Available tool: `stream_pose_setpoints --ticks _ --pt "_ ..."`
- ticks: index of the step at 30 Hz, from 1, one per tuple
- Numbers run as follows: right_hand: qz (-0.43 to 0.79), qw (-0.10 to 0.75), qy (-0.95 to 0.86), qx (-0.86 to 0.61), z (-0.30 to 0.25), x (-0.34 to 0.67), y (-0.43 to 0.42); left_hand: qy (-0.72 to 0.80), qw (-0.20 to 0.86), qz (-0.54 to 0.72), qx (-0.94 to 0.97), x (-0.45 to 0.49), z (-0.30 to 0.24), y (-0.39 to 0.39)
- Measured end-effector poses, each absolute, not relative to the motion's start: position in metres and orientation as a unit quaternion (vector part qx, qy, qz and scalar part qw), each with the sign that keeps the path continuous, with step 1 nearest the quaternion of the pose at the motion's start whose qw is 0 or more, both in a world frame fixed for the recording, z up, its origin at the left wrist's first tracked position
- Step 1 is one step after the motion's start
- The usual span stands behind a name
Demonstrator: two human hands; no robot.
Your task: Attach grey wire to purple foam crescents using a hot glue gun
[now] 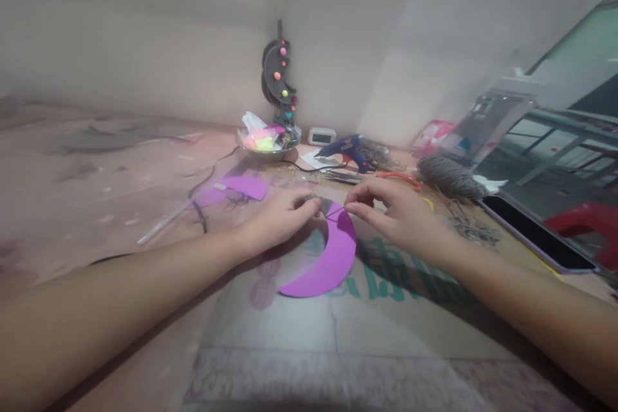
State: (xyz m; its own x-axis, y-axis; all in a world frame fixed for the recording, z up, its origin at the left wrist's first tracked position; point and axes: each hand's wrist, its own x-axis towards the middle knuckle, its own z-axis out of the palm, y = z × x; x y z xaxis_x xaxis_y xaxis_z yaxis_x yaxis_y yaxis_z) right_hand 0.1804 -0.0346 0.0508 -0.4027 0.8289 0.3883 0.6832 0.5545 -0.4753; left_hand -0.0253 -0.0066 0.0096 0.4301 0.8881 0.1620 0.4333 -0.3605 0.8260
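A purple crescent moon cutout (pixel 333 261) hangs just over the cardboard sheet, its lower tip pointing left. Grey yarn (pixel 326 206) covers its upper end. My left hand (pixel 294 212) pinches that upper end between thumb and fingers. Pinched in my right hand (pixel 381 206) is a strand of the grey yarn, which runs across the purple surface toward the wrapped part. Most of the left fingers are hidden behind the cutout.
Behind lie a blue glue gun (pixel 350 151), a bowl (pixel 268 149) of craft bits, a small white clock (pixel 322 136) and orange-handled scissors (pixel 400 179). A grey yarn ball (pixel 449 177) and a phone (pixel 535 232) are right. Purple scraps (pixel 241 187) and a glue stick (pixel 164 222) lie left.
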Motion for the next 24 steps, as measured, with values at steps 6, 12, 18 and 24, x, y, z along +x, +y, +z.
stream_pose_setpoints --ticks 6,12,18,24 --pt "0.108 0.341 -0.815 -0.456 0.043 0.177 -0.032 0.406 0.332 0.278 0.805 -0.027 0.01 -0.007" --pt "0.135 0.337 -0.809 -0.462 0.03 0.187 -0.021 0.414 0.373 0.287 0.779 -0.026 0.007 -0.008" --pt "0.146 0.331 -0.811 -0.461 0.025 0.188 -0.02 0.424 0.422 0.3 0.743 -0.025 0.006 -0.008" --pt "0.139 0.325 -0.816 -0.458 0.02 0.188 -0.019 0.415 0.459 0.291 0.73 -0.025 0.005 -0.009"
